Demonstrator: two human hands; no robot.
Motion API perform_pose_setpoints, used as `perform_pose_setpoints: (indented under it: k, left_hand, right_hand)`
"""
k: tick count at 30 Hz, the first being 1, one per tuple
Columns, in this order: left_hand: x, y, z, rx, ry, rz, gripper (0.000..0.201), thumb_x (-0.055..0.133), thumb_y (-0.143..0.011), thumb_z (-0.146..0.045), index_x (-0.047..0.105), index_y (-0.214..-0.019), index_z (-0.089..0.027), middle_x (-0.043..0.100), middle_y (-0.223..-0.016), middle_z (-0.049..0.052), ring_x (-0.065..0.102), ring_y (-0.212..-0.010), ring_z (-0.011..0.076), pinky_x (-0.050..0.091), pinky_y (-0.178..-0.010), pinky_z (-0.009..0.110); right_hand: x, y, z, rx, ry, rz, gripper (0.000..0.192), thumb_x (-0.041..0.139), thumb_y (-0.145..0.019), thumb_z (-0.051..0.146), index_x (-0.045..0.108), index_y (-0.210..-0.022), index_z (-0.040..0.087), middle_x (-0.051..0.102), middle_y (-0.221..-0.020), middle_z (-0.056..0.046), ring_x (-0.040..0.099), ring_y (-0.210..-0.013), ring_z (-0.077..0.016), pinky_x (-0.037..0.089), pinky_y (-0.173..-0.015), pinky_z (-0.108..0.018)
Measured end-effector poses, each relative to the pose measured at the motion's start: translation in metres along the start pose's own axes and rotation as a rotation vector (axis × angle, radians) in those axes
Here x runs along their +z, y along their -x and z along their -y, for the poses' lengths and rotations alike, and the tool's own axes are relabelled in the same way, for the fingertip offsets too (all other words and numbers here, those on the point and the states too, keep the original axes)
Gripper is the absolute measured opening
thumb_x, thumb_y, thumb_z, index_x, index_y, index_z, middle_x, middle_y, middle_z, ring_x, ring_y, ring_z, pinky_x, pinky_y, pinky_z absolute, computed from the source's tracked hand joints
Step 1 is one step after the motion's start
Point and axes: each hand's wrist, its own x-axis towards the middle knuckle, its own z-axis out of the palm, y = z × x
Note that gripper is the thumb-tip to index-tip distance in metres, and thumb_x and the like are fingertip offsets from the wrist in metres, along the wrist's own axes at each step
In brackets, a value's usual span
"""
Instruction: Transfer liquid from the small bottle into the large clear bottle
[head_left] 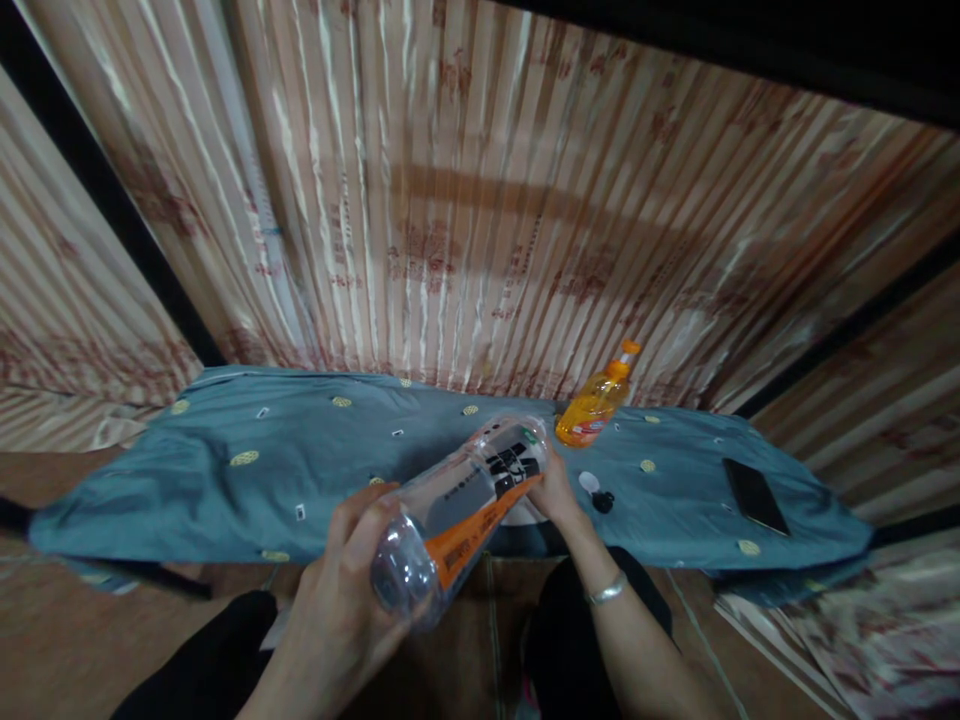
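A large clear plastic bottle (469, 500) with an orange and black printed label is held slantwise above the near edge of the cloth-covered table. My left hand (356, 560) wraps round its lower left end, whose rounded base faces me. At the upper right end, my right hand (551, 490) grips the bottle, with some fingers hidden behind it; a silver bracelet is on that wrist. Just beyond the right hand stands a pump bottle (592, 405) of orange liquid. Close to the right hand lie a small white disc (589, 482) and a small black object (602, 501).
A teal patterned cloth (300, 450) covers the long narrow table. A dark phone-like slab (754, 495) lies at the right. Pleated curtains (450, 200) hang behind, with black frame poles (112, 190) at the sides. My knees are below the table's near edge.
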Motion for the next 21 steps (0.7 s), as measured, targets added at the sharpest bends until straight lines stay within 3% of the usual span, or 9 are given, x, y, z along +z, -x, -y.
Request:
perform_pose_setpoints:
  k: [5,11,21]
  left_hand:
    - [0.0004,0.0019,0.0020,0.028,0.018,-0.004,0.081,0.069,-0.094,-0.026,0.027,-0.163,-0.025,0.060,-0.136,0.022,0.076,-0.106,0.0307,0.068,-0.066,0.033]
    - [-0.0007,-0.0014,0.0006,0.023,-0.029,0.016,0.069,0.063,-0.099,-0.034,0.031,-0.159,-0.021,0.059,-0.132,0.022,0.076,-0.106,0.0306,0.068,-0.067,0.034]
    - [-0.0033,-0.0072,-0.0015,0.102,-0.053,-0.003,0.067,0.062,-0.100,-0.035,0.031,-0.156,-0.015,0.060,-0.128,0.021,0.072,-0.111,0.0295,0.068,-0.072,0.031]
  right_hand:
    - [-0.0007,-0.0008,0.0052,0.010,-0.004,-0.009,0.060,0.070,-0.082,0.022,0.062,-0.142,0.020,0.072,-0.141,-0.016,0.070,-0.132,-0.0349,0.056,-0.116,-0.052]
    - [-0.0035,-0.0011,0.0065,0.016,-0.003,0.013,0.059,0.070,-0.082,0.022,0.064,-0.141,0.020,0.072,-0.142,-0.015,0.070,-0.133,-0.0337,0.055,-0.117,-0.051]
    - [-0.0015,0.0008,-0.0005,-0.025,0.015,-0.001,0.061,0.071,-0.083,0.021,0.062,-0.144,0.020,0.070,-0.146,-0.015,0.066,-0.139,-0.0329,0.051,-0.122,-0.051]
